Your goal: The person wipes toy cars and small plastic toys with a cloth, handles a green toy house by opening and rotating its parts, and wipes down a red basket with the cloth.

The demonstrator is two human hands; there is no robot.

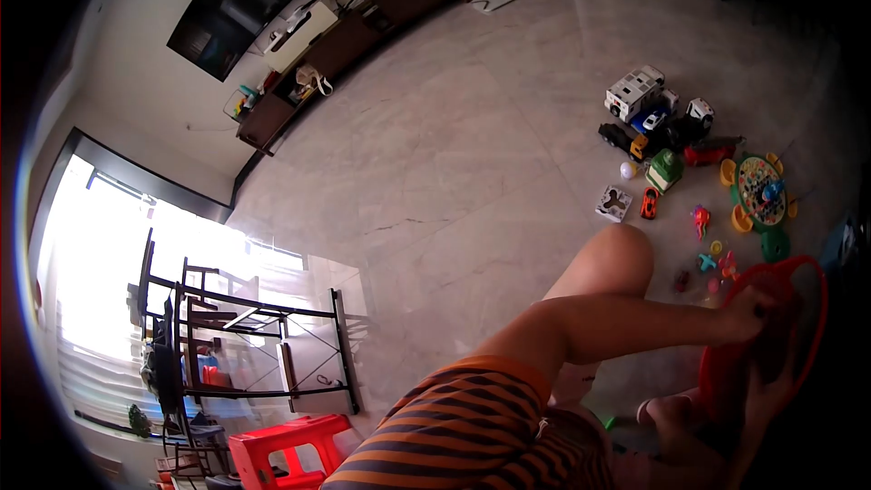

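A red plastic basket [714, 365] with a looped handle is at the lower right, close to my legs. My left hand [748, 313], at the end of an arm in an orange-and-dark striped sleeve, is at the basket's upper part. Shadow hides its fingertips and anything they may hold. On the basket's lower side, my right hand [767, 395] is closed on its edge, partly lost in the dark. Just beyond the basket lie small toys, among them a turquoise piece [707, 262], a pink figure [729, 265] and a yellow ring [716, 247].
Farther out are a white toy truck [635, 93], a green toy house [665, 171], an orange toy car [650, 203] and a round toy table [762, 191]. A red stool [290, 454] and a black metal frame [272, 345] stand at the lower left. A low cabinet [263, 122] lines the wall.
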